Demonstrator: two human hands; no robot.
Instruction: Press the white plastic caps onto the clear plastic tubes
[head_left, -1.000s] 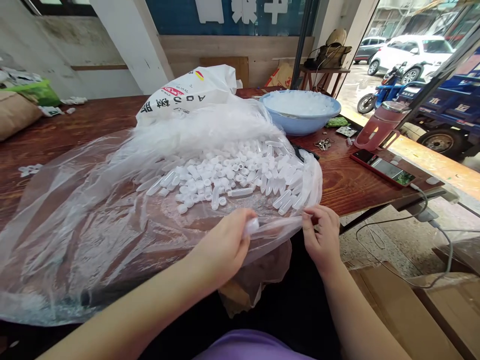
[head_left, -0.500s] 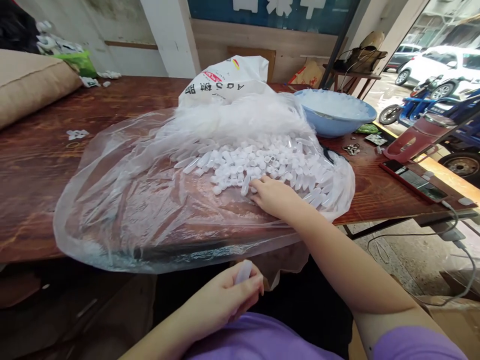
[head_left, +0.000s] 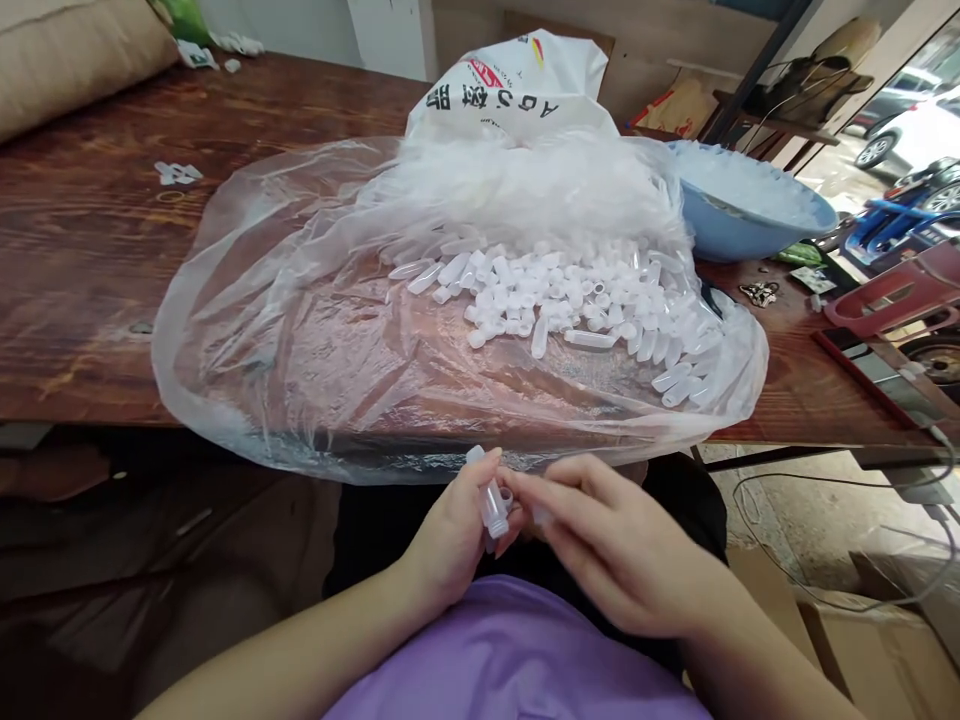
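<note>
My left hand is closed around a small translucent plastic tube with a threaded neck, which points down toward me. Against it, my right hand pinches with thumb and fingers. A small ring-shaped plastic cap shows at the right fingertips, and another whitish bit lies partly hidden under those fingers. Both hands are just off the table's front edge, above my lap. Beyond them a pile of white caps and tubes lies on a clear plastic bag.
A blue basin heaped with translucent pieces stands at the back right. Behind the pile is a white printed sack. A phone, keys and a pink holder are at the right, with a cable hanging below.
My right hand has drawn back from the pile to meet my left hand at the table's front edge. The view has shifted, and one tube now lies sideways at the pile's near edge.
</note>
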